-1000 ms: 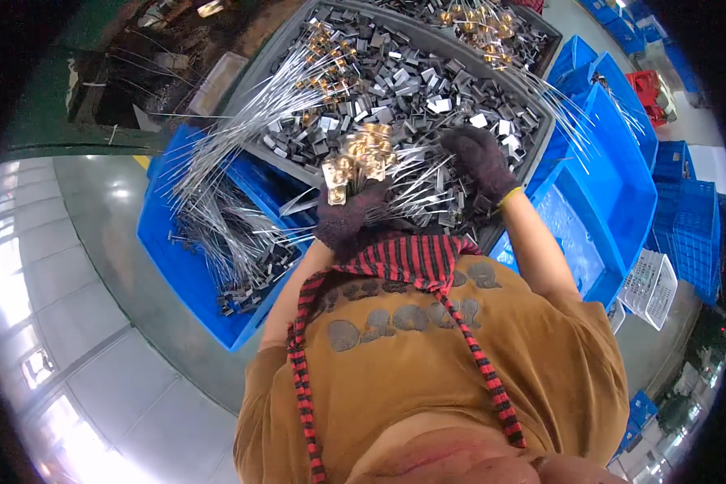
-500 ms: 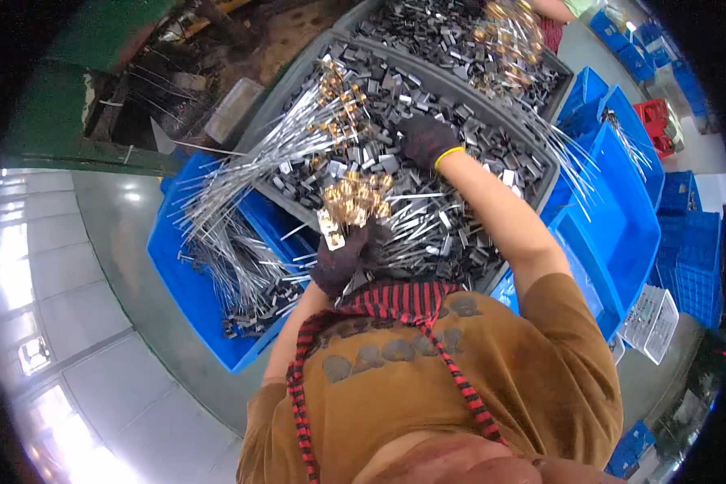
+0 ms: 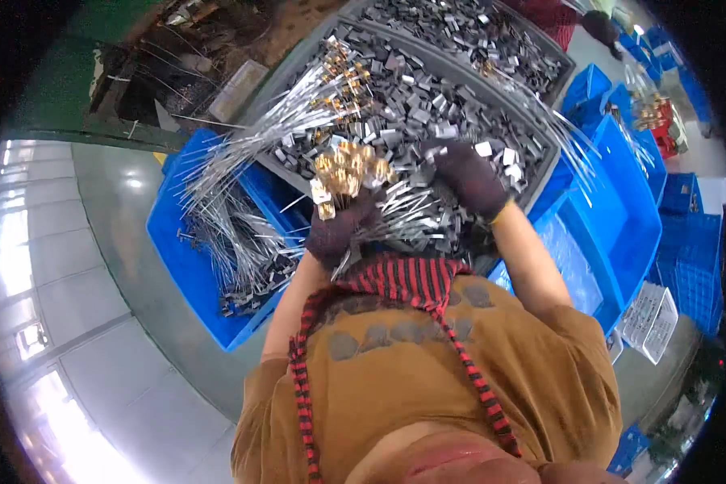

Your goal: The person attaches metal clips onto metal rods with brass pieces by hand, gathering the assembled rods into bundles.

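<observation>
My left hand [image 3: 340, 231], in a dark knit glove, is closed round a bunch of brass-coloured metal ends [image 3: 348, 169]; the part inside the fist is hidden. Farther right, my right hand [image 3: 469, 179], gloved too, is low over a heap of small grey metal pieces [image 3: 419, 101] in a grey bin. Its fingers are bent together beside a small shiny piece, and what they pinch is too small to make out. Between the hands lie loose silvery strips [image 3: 407, 210]. Beyond my left hand, a fan of thin metal rods with brass-coloured ends [image 3: 278, 121] rests across the heap.
At the left, a blue bin [image 3: 177, 266] holds more thin rods. Another blue bin [image 3: 621, 226] stands at the right, near a white basket [image 3: 652, 323]. A second grey bin [image 3: 460, 32] of metal pieces adjoins the far side, where another person's dark-gloved hand [image 3: 599, 31] shows.
My right hand has moved right and nearer to me over the heap. My left hand has shifted slightly, still gripping its bunch. The other person's brass-ended bunch has moved right, off the far bin.
</observation>
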`<state>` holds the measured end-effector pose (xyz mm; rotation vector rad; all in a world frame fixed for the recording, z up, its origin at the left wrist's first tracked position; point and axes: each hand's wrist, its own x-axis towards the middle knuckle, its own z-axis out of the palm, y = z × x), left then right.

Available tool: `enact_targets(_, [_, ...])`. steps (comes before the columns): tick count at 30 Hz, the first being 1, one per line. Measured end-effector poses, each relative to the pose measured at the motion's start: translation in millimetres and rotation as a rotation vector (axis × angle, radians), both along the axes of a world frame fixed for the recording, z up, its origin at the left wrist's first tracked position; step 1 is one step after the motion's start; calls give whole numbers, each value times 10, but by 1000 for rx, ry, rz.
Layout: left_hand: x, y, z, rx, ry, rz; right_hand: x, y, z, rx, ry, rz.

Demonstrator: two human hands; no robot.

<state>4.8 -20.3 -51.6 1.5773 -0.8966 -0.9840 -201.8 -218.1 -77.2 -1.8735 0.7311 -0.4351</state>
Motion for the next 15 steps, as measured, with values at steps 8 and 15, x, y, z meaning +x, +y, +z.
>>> enact_targets(8, [-11, 177, -222, -20, 425, 50, -20, 619, 548, 402, -130, 164])
enact_targets(15, [-8, 210, -331, -109, 373, 97, 252, 995, 525, 322, -107, -62])
